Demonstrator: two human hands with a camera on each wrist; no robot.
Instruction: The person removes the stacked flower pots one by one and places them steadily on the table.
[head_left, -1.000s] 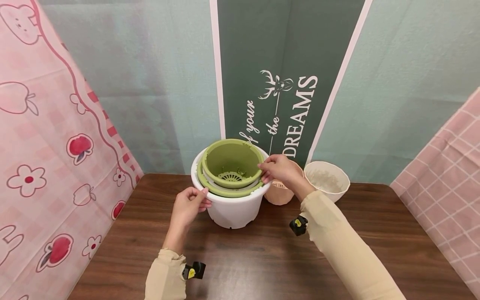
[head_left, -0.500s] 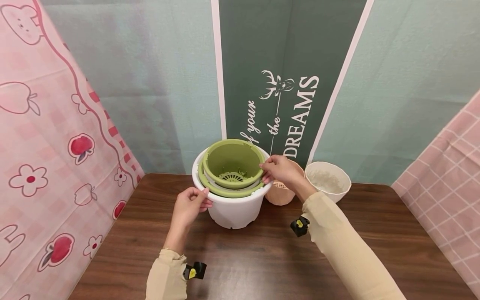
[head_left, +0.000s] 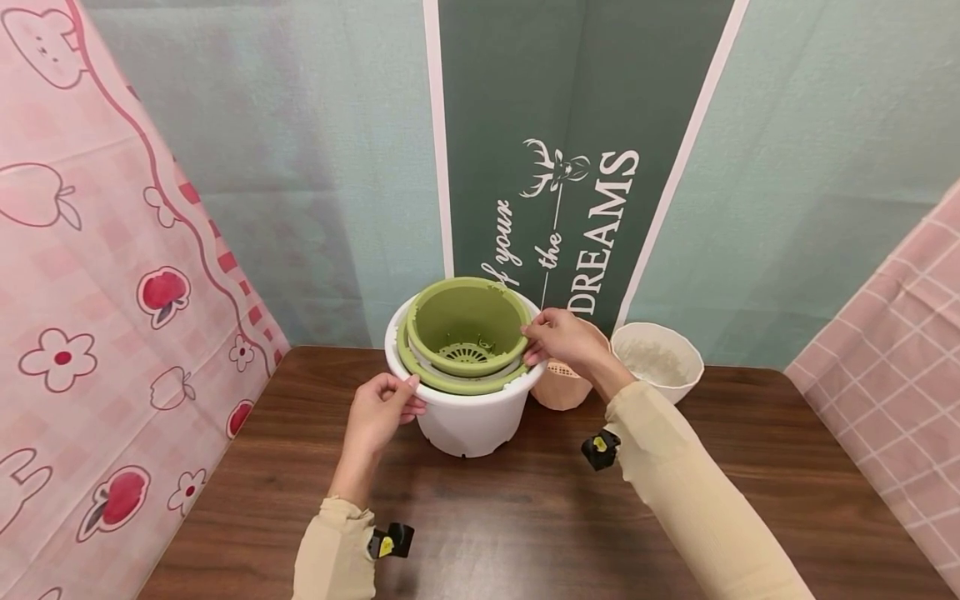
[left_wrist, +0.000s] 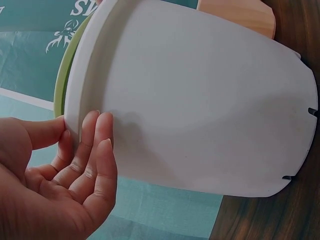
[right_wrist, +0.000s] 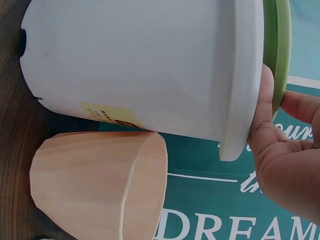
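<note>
A large white flower pot [head_left: 472, 425] stands upright on the table with green pots nested inside it. The innermost green pot [head_left: 465, 312] has a slotted bottom and rises above the white rim; around it shows a wider green rim [head_left: 448, 383]. At the front left, my left hand [head_left: 378, 408] pinches the white pot's rim, thumb on top and fingers below, as the left wrist view shows. On the right, my right hand [head_left: 566, 337] pinches the inner green pot's rim between thumb and fingers. The lower parts of the nested pots are hidden.
Right of the white pot stands a peach faceted pot [head_left: 558, 392], partly behind my right hand. Beside it is a cream pot [head_left: 660, 360]. The brown wooden table [head_left: 487, 533] meets a green printed cloth [head_left: 322, 183] behind, with pink cloths at both sides.
</note>
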